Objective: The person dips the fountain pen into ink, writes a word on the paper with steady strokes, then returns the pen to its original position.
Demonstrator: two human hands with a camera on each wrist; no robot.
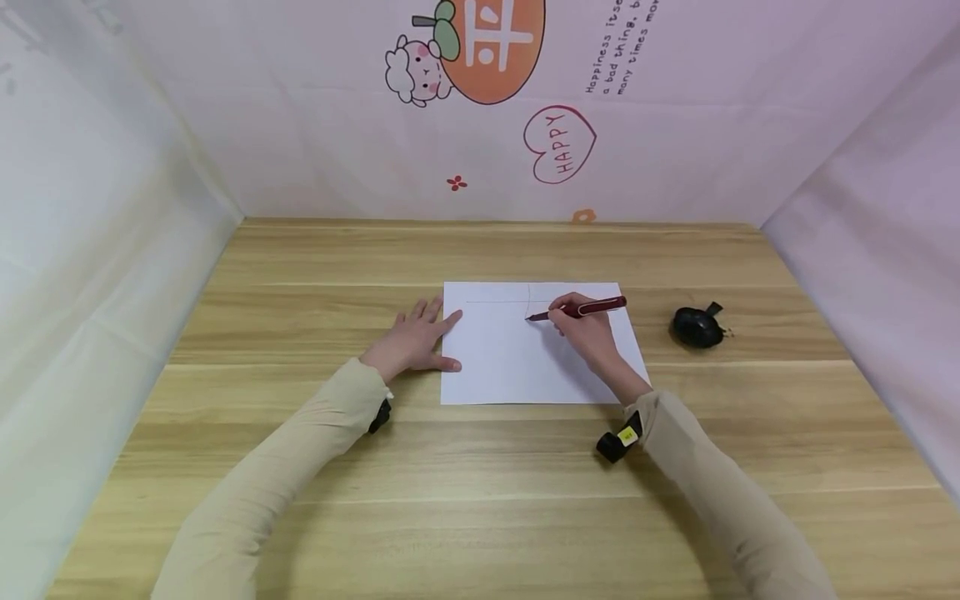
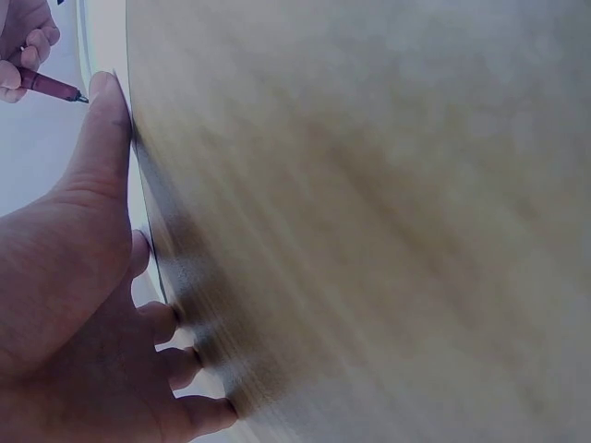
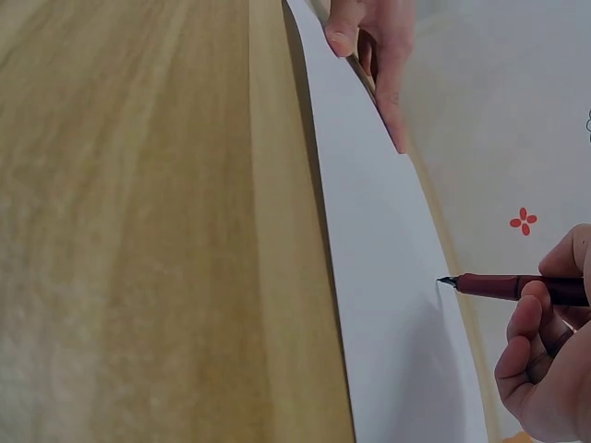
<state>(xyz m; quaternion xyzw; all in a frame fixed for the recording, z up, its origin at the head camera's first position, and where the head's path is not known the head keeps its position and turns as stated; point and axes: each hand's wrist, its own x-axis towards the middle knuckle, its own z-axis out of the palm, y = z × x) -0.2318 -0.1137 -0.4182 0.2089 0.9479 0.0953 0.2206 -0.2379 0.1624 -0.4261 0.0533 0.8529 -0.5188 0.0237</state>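
My right hand (image 1: 588, 340) is pinching a slender dark-red pen (image 1: 603, 305), nib meeting a white rectangular paper sheet (image 1: 495, 358) on the wood-grain table (image 1: 487, 492); my beige sleeve (image 1: 686, 433) is hiding one corner, my left hand (image 1: 412, 338) lying spread across the left edge.

On the pale wood-grained worktop (image 1: 487, 500) I see a white sheet (image 1: 510, 354), with a black object (image 1: 696, 328) near its right edge.

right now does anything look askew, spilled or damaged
Only the backdrop looks odd: its heart and sheep are turned sideways. Nothing looks spilled or damaged around the pen and paper.
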